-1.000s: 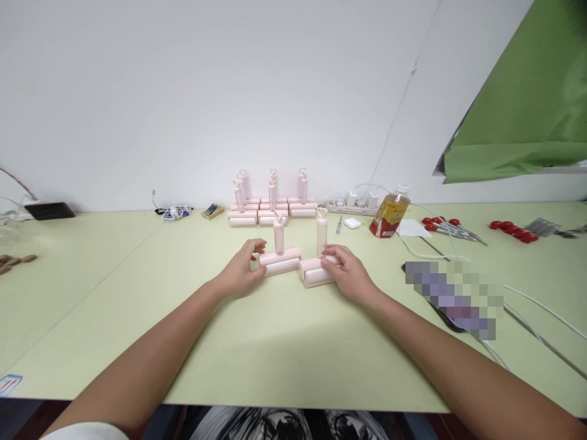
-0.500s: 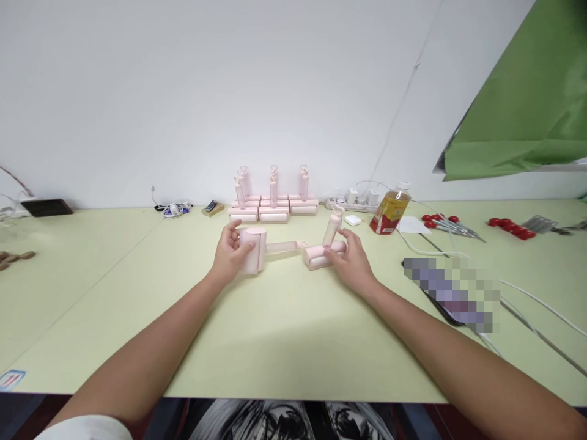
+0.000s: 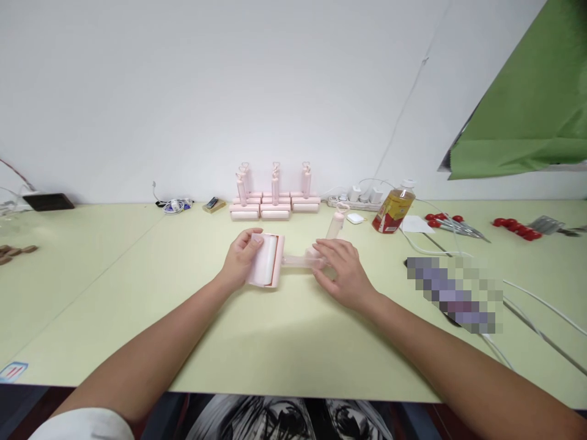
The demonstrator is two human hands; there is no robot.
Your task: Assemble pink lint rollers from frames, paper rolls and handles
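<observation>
Pink roller [image 3: 279, 263] held crosswise, left hand [image 3: 239, 263] at one end, right hand [image 3: 343, 272] by the other

Nearest is the front of the pale table [image 3: 284, 354]; beyond it the hands are apart, the pink roller between them; the left is clamped on its wide head; from there the handle [image 3: 296, 261] runs rightward, its long axis nearly level across the view; the right hand is the nearer to the handle's end, fingers reaching over it (whether they grip or merely hover, I cannot tell); just behind that hand a second roller [image 3: 336, 226] shows a raised handle leaning slightly right, its base mostly hidden; farther back, well apart from both hands, more pink rollers [image 3: 275, 215] stand in rows by the wall [image 3: 275, 91], handles up.
</observation>
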